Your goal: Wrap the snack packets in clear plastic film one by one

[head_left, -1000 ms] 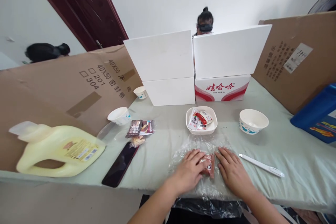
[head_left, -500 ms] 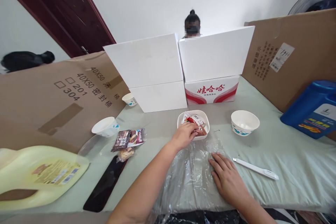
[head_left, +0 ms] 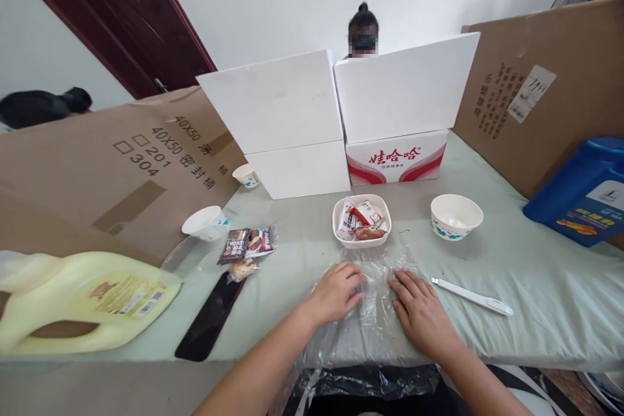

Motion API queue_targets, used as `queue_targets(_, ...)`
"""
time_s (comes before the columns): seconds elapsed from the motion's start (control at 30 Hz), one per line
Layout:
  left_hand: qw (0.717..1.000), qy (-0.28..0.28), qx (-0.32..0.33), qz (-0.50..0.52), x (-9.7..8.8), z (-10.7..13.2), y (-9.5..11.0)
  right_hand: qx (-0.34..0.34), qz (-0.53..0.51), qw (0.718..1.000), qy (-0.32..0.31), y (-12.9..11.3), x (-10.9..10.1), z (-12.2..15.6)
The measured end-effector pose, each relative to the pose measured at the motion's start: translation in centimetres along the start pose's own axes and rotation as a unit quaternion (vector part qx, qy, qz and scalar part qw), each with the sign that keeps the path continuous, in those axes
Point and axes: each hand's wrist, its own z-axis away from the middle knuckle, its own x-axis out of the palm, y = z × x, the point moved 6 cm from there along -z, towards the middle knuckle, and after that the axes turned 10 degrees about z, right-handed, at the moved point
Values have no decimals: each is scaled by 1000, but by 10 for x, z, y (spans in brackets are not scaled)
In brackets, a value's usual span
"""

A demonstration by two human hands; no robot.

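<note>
My left hand (head_left: 337, 292) rests over the left part of a clear plastic sheet (head_left: 373, 338), fingers slightly bent, with nothing seen in it. Flat on the sheet's right side lies my right hand (head_left: 419, 305), its fingers spread. Just beyond both hands stands a small white dish (head_left: 362, 244) with several wrapped snacks (head_left: 365, 213) inside. To the right of my right hand is a white utility knife (head_left: 472, 296). A white paper bowl (head_left: 456, 217) with a blue pattern stands behind the knife.
Leftward lie packaged snacks (head_left: 246, 247), a black phone-like slab (head_left: 209, 318), another paper bowl (head_left: 205, 223) and a yellow jug (head_left: 88, 299). A blue bottle (head_left: 580, 195) leans at the right. White boxes (head_left: 302, 169) and cardboard panels (head_left: 160, 175) border the table; a person (head_left: 363, 26) is behind.
My left hand has come out of the white dish and back toward me onto the plastic sheet. The snacks stay in the dish. My right hand keeps its place on the sheet.
</note>
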Motion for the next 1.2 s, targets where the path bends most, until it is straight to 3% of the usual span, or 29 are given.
queue_targets(0.13,982,77,-127,-116,-14,55,-52,-1,12,1000,-5,0,1,1)
queue_targets(0.23,962,154,-177,-141,-36,90,-71,-3,3,1000,-6,0,2,1)
queue_targets(0.37,969,206,-122,-67,-49,117,-43,3,-52,999,6,4,-2,-2)
queue_targets(0.5,981,180,-62,20,-45,137,-1,57,-148,985,70,20,-35,-2)
queue_targets(0.6,989,140,-49,25,-37,157,15,82,-166,976,113,32,-65,10)
queue_targets(0.67,994,97,-49,-5,-26,170,18,49,-166,980,99,33,-76,24)
queue_targets(0.77,993,53,-45,-95,-11,186,14,-72,-131,989,10,22,-67,55)
queue_targets(0.87,986,53,-28,-158,-3,190,9,-168,-28,984,-56,11,-44,83)
queue_targets(0.97,990,72,-16,-117,-5,180,11,-173,28,983,-44,7,-32,92)
queue_targets(1.1,993,113,-25,31,-20,162,19,-106,-53,992,-28,5,-40,81)
queue_targets(1.2,980,147,-83,107,-33,155,18,-52,-180,981,-49,7,-50,72)
